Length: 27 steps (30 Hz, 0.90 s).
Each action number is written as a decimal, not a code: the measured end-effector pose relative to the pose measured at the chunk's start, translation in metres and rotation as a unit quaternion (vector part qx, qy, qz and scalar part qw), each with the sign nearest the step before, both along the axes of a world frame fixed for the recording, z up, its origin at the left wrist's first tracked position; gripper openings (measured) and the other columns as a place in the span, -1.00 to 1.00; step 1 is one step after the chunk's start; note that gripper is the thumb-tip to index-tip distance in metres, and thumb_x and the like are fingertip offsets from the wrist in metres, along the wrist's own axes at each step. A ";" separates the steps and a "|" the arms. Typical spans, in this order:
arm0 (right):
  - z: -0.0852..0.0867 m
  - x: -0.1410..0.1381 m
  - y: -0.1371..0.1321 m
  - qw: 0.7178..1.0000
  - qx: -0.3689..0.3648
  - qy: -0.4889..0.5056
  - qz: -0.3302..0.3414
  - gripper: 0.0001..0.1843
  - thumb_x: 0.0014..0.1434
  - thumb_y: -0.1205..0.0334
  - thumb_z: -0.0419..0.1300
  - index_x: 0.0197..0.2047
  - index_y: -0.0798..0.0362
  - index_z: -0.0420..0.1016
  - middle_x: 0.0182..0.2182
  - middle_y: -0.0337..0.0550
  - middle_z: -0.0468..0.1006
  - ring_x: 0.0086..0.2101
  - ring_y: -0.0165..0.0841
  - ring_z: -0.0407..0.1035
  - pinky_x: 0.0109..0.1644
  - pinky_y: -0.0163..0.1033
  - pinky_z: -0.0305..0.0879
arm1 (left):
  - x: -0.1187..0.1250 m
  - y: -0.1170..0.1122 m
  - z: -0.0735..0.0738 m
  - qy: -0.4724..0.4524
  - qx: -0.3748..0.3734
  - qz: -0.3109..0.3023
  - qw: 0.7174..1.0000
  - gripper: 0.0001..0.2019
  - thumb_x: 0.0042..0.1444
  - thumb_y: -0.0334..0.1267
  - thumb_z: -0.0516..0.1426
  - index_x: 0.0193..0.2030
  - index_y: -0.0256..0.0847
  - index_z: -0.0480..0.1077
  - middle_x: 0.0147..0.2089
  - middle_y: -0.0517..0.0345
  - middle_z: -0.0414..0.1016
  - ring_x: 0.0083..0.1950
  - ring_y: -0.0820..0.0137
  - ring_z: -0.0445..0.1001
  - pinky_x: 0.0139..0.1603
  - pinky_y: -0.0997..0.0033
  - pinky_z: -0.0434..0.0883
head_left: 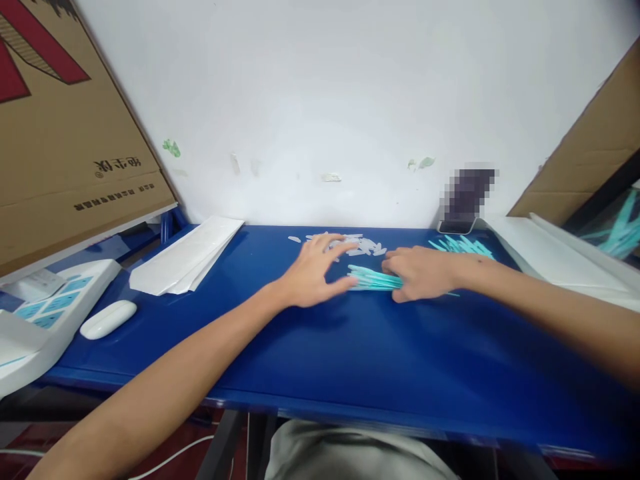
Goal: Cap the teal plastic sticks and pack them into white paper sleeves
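My right hand point(417, 272) is closed round a bundle of thin turquoise sticks point(373, 279), whose pale wider ends point left. My left hand point(317, 272) is open, thumb and fingers apart, with the thumb close to the bundle's left end; I cannot tell whether it touches. Behind the hands lies a scatter of small whitish translucent pieces point(367, 247) on the blue table point(320, 353). A loose heap of similar turquoise sticks point(465, 247) is partly hidden behind my right wrist.
White flat sheets or bags point(185, 257) lie at the left, near a white mouse-shaped object point(109, 319) and a white power strip point(60, 307). A phone point(467, 200), blurred, leans on the wall. More white sheets point(555, 253) lie right. A cardboard box point(75, 133) stands left.
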State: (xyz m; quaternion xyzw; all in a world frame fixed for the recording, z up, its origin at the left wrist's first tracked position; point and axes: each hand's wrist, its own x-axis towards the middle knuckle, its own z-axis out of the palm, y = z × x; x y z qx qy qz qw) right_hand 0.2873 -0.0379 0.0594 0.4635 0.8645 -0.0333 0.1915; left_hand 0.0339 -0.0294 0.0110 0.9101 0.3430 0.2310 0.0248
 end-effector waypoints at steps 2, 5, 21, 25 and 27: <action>-0.001 -0.007 -0.001 1.000 -0.020 -0.014 -0.002 -0.66 0.17 0.04 0.16 -0.13 0.11 0.51 -0.13 0.11 0.57 -0.14 -0.01 0.49 -0.20 -0.07 0.30 | -0.026 0.022 0.006 0.008 0.072 0.073 0.995 -0.41 0.31 0.14 0.03 0.37 -0.11 0.32 0.37 -0.13 0.28 0.38 0.02 0.19 0.40 -0.15 0.13; -0.007 -0.008 -0.006 1.000 -0.005 -0.014 0.016 -0.61 0.24 0.12 0.13 0.03 0.16 0.51 -0.07 0.18 0.60 -0.11 0.00 0.53 -0.17 -0.07 0.35 | -0.083 0.055 0.011 0.042 0.111 0.253 0.960 -0.43 0.33 0.08 -0.03 0.30 -0.23 0.39 0.29 -0.24 0.35 0.36 -0.07 0.20 0.34 -0.18 0.17; -0.032 0.015 -0.019 0.959 0.120 0.253 0.046 -0.79 0.31 0.20 0.04 -0.06 0.02 0.42 -0.33 -0.08 0.59 -0.37 -0.21 0.48 -0.34 -0.21 0.30 | -0.205 0.082 0.015 0.063 -0.145 0.605 0.781 0.08 0.06 0.46 0.00 0.58 -0.16 -0.13 0.52 -0.53 -0.05 0.48 -0.48 -0.01 0.31 -0.47 0.03; -0.029 0.013 -0.016 0.826 0.095 0.548 -0.090 -0.69 0.26 -0.07 0.20 -0.17 0.01 0.39 -0.56 -0.31 0.41 -0.61 -0.39 0.25 -0.53 -0.26 0.19 | -0.213 0.083 0.015 0.041 -0.167 0.620 0.766 0.09 0.06 0.51 -0.07 0.58 -0.15 -0.15 0.55 -0.50 -0.17 0.51 -0.51 -0.17 0.32 -0.52 -0.02; -0.036 0.010 -0.015 0.721 0.078 0.673 -0.142 -0.59 0.14 -0.15 0.32 -0.22 -0.01 0.36 -0.66 -0.43 0.27 -0.69 -0.45 0.13 -0.61 -0.28 0.10 | -0.216 0.084 0.013 0.038 -0.170 0.616 0.768 0.07 0.09 0.49 -0.13 0.58 -0.20 -0.15 0.54 -0.55 -0.14 0.48 -0.55 -0.08 0.29 -0.57 0.00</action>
